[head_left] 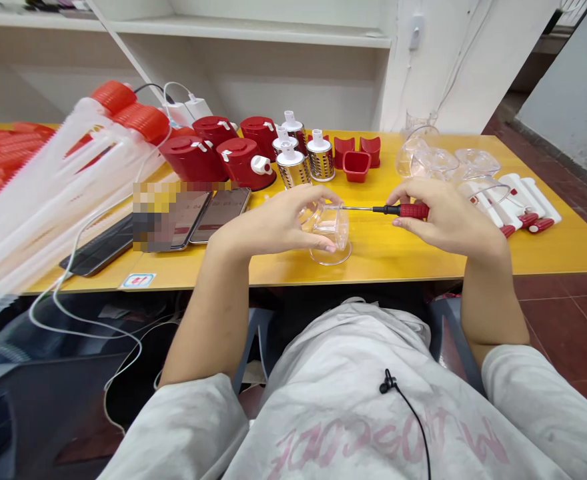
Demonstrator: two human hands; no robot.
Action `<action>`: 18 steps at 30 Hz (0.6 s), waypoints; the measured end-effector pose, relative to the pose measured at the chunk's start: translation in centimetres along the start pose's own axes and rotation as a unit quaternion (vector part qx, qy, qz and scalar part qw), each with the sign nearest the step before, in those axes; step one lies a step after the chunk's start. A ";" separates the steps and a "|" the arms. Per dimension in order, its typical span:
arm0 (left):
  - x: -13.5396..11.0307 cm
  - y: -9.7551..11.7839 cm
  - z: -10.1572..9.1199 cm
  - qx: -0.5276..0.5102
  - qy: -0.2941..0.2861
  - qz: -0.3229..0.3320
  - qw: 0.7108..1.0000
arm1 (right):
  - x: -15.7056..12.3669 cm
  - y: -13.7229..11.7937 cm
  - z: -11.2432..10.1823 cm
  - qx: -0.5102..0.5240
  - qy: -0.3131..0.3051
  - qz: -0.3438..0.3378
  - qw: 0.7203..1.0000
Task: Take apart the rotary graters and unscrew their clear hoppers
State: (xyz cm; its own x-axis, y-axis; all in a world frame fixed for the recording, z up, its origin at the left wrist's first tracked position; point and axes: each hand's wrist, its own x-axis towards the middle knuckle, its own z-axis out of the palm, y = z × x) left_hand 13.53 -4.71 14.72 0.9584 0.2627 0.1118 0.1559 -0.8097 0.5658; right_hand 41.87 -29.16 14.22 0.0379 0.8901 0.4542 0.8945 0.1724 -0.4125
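Clear plastic hollow part with a round flange (342,230): gripped in our left hand (293,225), thumb and fingers around it, nearer us and right of the silver perforated metal drum with white stem (294,173), above the yellow counter (403,260). Our right hand (438,213) grips a red-and-black-handled screwdriver (387,209), tip at the part's rim, contact unclear. We judge the part light, stiff, slick, crackable; we'd hold its round body, not squeeze the flange. Screwdriver looks rigid; hold the handle.

Behind the yellow surface (413,261) stands a white shelf (253,30), and at right a red floor (563,333) borders a pale wall (578,87).
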 end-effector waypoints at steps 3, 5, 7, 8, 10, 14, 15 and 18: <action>0.0 -0.5 -0.1 0.004 0.001 0.008 1.000 | 0.0 -0.6 0.0 -0.003 0.005 0.007 1.000; 0.0 -1.0 -0.1 0.003 0.005 0.017 1.000 | 0.0 -1.2 -0.3 -0.005 0.010 0.022 1.000; 0.1 -1.5 -0.2 -0.006 0.009 0.032 0.999 | -0.1 -1.9 -0.6 0.002 0.013 0.033 0.999; 0.0 -1.7 -0.2 -0.014 0.011 0.039 0.999 | -0.2 -2.2 -0.8 0.009 0.017 0.035 0.999; 0.0 -2.0 -0.4 -0.032 0.012 0.050 0.998 | -0.4 -2.7 -1.0 0.033 0.037 0.036 0.998; -0.1 -2.1 -0.5 -0.079 0.015 0.052 0.995 | -0.9 -3.7 -0.5 0.104 0.115 0.044 0.987; 0.0 -2.1 -0.5 -0.089 0.019 0.052 0.994 | -0.9 -3.9 -0.3 0.108 0.131 0.050 0.984; 0.1 -2.0 -0.3 -0.106 0.032 0.061 0.992 | -1.0 -4.4 0.5 0.090 0.162 0.051 0.981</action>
State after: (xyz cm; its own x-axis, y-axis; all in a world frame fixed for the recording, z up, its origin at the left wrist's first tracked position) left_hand 13.24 -2.92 13.87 0.9487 0.2081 0.2379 -0.0203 -0.7111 0.7028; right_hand 37.70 -30.59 15.12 0.2890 0.7302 0.6190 0.7871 0.1868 -0.5878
